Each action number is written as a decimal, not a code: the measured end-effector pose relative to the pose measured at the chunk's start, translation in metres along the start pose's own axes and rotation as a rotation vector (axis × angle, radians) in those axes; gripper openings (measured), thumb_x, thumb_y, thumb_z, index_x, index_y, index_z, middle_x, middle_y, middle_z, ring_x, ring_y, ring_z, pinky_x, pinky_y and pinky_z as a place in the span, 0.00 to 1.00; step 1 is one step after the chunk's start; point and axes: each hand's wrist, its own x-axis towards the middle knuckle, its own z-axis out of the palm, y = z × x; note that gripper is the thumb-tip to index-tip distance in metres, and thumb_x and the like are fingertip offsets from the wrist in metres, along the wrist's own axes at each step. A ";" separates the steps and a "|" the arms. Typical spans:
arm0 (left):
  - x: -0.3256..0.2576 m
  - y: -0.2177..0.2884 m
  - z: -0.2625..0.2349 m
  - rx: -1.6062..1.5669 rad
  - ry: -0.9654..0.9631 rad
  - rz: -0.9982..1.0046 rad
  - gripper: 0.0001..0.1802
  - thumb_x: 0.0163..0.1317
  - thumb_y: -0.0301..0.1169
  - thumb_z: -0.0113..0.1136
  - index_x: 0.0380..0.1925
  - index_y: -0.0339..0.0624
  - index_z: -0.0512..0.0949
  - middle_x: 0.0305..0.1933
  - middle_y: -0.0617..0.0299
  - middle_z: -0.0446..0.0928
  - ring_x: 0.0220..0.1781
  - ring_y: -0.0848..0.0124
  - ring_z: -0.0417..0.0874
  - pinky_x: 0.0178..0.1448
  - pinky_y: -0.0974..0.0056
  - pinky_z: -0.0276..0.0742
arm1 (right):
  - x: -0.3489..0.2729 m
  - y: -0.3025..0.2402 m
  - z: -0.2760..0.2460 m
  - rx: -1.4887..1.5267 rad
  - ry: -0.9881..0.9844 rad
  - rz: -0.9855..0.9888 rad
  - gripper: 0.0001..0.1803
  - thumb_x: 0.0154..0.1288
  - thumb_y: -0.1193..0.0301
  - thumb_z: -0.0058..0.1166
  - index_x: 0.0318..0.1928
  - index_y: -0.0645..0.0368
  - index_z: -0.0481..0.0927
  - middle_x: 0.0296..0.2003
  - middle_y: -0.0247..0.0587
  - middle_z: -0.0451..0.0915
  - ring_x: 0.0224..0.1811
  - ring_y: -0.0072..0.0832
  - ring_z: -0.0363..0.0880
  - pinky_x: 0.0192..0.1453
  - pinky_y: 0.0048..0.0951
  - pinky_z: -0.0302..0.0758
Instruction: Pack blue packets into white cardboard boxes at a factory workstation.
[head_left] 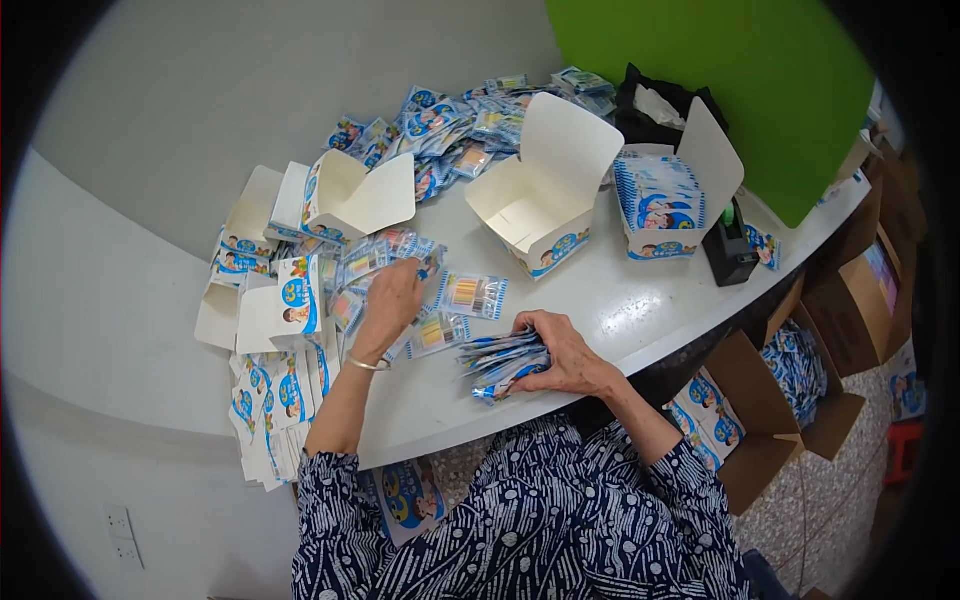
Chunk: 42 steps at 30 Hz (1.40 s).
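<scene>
A heap of packets (435, 125) is spread along the back of the table (640, 310), with an open box (560, 250) placed before its right end. To the right, a filled box (662, 245) is flanked by a tape dispenser (732, 255) and backed by a bag (640, 125). At the left, opened cartons (298, 290) are grouped behind flat cartons (285, 400). Between opened cartons and open box, loose packets (473, 295) are strewn; before these, a stack (505, 362) is held in the right hand (568, 357). Cardboard boxes (850, 315) are placed beyond the table's right edge.

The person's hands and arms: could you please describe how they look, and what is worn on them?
The left hand and the right hand wear no gloves. A thin silvery bangle circles the left wrist; none shows on the right. The loose sleeves are dark navy with white streaks and dots, and leave the forearms bare.
</scene>
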 end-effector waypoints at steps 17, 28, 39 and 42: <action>0.007 0.038 -0.049 -0.303 -0.231 0.098 0.22 0.54 0.39 0.66 0.44 0.36 0.73 0.42 0.49 0.77 0.41 0.54 0.79 0.47 0.54 0.73 | -0.001 -0.008 -0.002 -0.002 0.045 0.027 0.41 0.38 0.54 0.73 0.53 0.56 0.70 0.49 0.45 0.73 0.56 0.44 0.67 0.63 0.40 0.63; -0.088 -0.029 -0.019 -0.126 -0.066 -0.302 0.33 0.53 0.37 0.68 0.56 0.31 0.70 0.49 0.48 0.77 0.51 0.62 0.78 0.56 0.61 0.73 | -0.001 -0.010 0.000 -0.013 0.038 0.016 0.41 0.38 0.54 0.73 0.53 0.56 0.70 0.50 0.44 0.72 0.55 0.44 0.67 0.63 0.40 0.63; -0.049 0.001 -0.058 -0.701 -0.327 -0.268 0.23 0.50 0.37 0.70 0.41 0.34 0.77 0.44 0.60 0.74 0.45 0.69 0.74 0.52 0.66 0.70 | -0.002 -0.005 0.000 -0.056 0.020 -0.027 0.41 0.39 0.53 0.73 0.54 0.55 0.70 0.50 0.45 0.72 0.58 0.45 0.65 0.66 0.41 0.60; -0.051 -0.008 -0.014 -0.299 -0.342 0.000 0.30 0.52 0.40 0.69 0.52 0.33 0.74 0.50 0.55 0.76 0.49 0.62 0.76 0.59 0.65 0.68 | 0.001 -0.005 -0.001 -0.036 0.019 -0.009 0.41 0.39 0.52 0.72 0.53 0.55 0.70 0.50 0.44 0.72 0.59 0.44 0.65 0.66 0.42 0.59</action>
